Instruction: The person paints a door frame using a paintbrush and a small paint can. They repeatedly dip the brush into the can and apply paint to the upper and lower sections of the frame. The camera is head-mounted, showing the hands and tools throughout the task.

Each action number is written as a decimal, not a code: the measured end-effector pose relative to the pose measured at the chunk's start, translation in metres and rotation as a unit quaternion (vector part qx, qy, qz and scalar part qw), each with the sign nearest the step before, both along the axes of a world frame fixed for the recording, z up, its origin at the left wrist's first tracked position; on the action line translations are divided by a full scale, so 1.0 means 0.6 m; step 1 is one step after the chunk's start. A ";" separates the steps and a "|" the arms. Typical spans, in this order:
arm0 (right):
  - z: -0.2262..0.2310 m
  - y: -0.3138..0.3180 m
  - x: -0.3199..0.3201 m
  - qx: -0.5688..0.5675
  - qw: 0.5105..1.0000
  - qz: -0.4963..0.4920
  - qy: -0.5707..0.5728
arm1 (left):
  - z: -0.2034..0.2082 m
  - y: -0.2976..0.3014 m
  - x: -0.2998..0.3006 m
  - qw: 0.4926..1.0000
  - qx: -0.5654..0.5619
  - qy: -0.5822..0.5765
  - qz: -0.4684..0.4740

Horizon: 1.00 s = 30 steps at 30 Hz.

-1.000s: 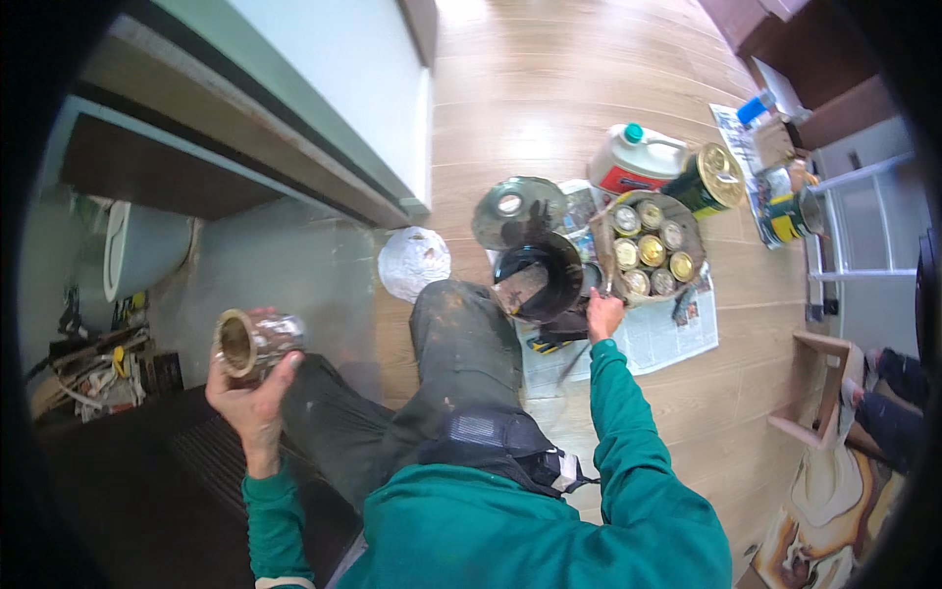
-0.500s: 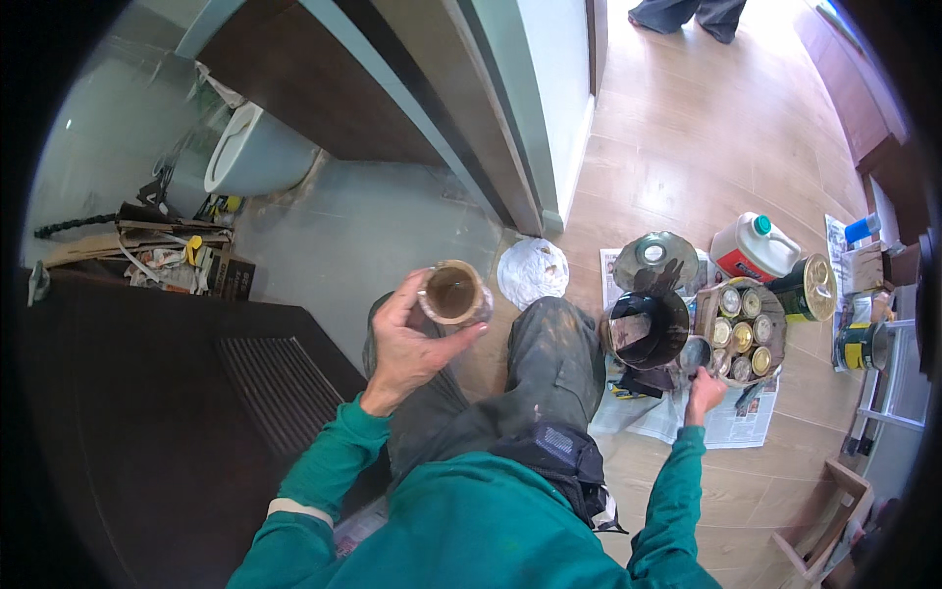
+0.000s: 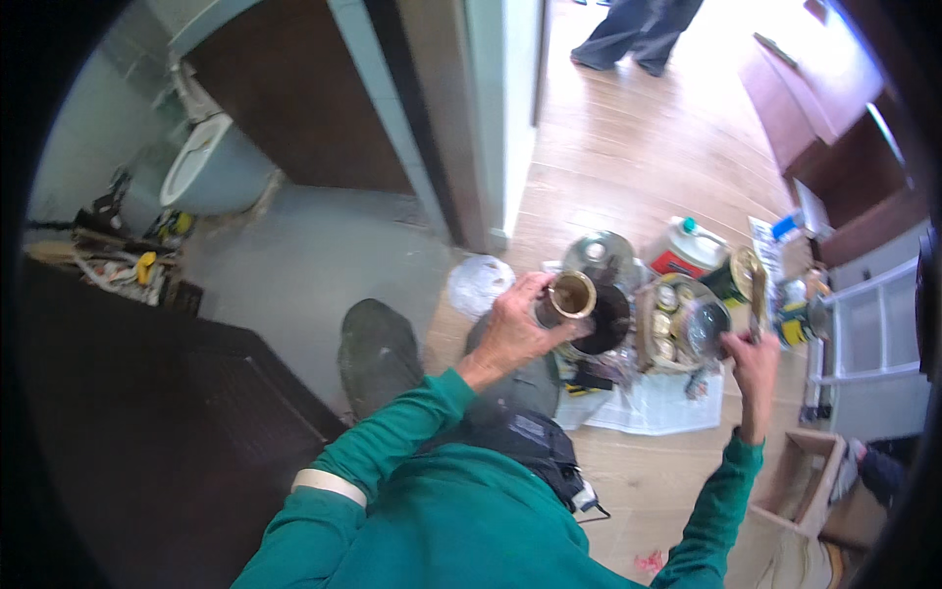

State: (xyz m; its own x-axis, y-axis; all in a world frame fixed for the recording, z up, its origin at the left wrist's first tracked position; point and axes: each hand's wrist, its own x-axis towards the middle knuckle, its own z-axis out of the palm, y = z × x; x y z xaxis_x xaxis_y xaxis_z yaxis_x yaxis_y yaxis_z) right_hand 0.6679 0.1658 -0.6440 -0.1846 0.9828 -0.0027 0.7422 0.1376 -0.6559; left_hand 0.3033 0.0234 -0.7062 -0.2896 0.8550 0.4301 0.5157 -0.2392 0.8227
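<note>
My left hand (image 3: 518, 334) is wrapped round a small round jar (image 3: 569, 294) with a brownish rim. Its open mouth faces up, and something brownish shows inside. Partly behind that jar stands a dark open bucket (image 3: 610, 324). On the right, my right hand (image 3: 754, 363) is closed on a round, shiny grey cup (image 3: 705, 329), held above a cardboard tray of small lidded jars (image 3: 665, 319). A brown stick-like piece (image 3: 758, 294) rises from the same hand; whether it is joined to the cup, I cannot tell. Motion blurs these parts.
Newspaper (image 3: 653, 404) lies under the containers. Around them stand a large round lid (image 3: 599, 257), a white jug (image 3: 687, 247) with a green cap and a gold-lidded can (image 3: 744, 275). White cloth (image 3: 481, 285) lies by the doorway. Another person's legs (image 3: 638, 34) stand far off.
My left hand has moved right with the jar, to beside the bucket. My right hand has lifted the grey cup up and right, and the brown stick now shows. The whole view has shifted.
</note>
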 end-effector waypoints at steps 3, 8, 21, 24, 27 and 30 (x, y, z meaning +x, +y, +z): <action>0.089 0.001 -0.064 0.009 0.999 0.027 -0.015 | 0.003 0.016 0.033 0.999 -0.006 -0.021 -0.027; 0.169 -0.008 -0.148 0.059 0.997 0.016 -0.051 | 0.021 0.031 0.077 0.999 0.002 -0.006 -0.054; 0.204 -0.021 -0.198 0.218 0.968 0.034 -0.123 | 0.054 0.079 0.097 0.997 0.028 0.003 -0.074; 0.200 -0.025 -0.215 0.253 0.957 0.033 -0.136 | 0.055 0.081 0.089 0.996 0.027 -0.013 -0.083; 0.201 -0.031 -0.226 0.219 0.967 0.023 -0.131 | 0.055 0.083 0.082 0.997 0.034 0.005 -0.072; 0.201 -0.034 -0.231 0.236 0.963 0.035 -0.129 | 0.053 0.083 0.076 0.997 0.029 -0.005 -0.070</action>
